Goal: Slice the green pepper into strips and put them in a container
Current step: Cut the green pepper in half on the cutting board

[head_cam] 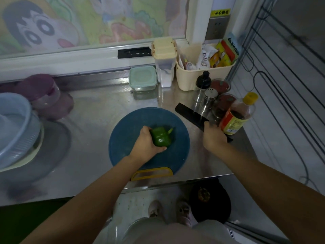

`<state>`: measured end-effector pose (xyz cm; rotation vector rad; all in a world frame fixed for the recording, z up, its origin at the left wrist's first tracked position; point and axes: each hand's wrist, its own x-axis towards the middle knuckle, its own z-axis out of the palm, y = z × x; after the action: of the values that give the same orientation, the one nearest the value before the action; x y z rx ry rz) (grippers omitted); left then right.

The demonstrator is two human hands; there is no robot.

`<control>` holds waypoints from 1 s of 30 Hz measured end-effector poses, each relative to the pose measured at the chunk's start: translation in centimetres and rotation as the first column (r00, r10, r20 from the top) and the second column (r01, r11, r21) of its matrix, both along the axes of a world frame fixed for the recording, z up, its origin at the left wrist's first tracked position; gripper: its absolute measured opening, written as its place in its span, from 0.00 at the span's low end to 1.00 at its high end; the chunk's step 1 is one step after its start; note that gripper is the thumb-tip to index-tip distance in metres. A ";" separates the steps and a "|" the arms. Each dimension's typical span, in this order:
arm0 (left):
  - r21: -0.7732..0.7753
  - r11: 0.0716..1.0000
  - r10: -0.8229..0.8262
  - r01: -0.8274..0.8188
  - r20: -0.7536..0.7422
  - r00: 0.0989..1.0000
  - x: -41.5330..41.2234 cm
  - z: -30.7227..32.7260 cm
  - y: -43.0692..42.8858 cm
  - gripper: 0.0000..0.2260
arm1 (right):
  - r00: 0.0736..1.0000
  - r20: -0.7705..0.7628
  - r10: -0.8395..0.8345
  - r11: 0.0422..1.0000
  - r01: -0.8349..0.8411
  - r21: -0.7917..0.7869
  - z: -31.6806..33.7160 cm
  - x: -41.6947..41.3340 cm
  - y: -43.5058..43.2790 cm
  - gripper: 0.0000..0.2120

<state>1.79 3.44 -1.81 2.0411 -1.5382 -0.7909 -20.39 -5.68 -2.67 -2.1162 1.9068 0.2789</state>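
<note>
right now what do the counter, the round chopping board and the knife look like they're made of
Counter: likely stainless steel, brushed; it mirrors the green-lidded tub standing on it. Chopping board: probably plastic, matte blue with a yellow moulded handle. Knife: blade uniformly black and dull, so coated steel or ceramic; the look leaves it open.

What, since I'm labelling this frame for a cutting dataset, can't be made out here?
All in the head view:
- Handle of the knife: mostly hidden inside the right hand.
- Left side of the green pepper: covered by the left hand.
- Much of the blue basin: cut off by the left edge, blurred.
- Label of the bottle: too small to read.
- Contents of the mint-lidded container: hidden by its lid.
</note>
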 end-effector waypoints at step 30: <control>-0.038 0.993 0.108 -0.112 -0.088 0.990 0.2 -3.3 2.0 0.44 | 0.746 0.638 0.192 0.981 -0.141 -0.130 3.7 4.6 4.9 0.07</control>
<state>2.03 5.40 -5.15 2.0147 -1.3719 -0.7861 -15.77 -0.82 1.05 -2.0501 1.3282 -0.4584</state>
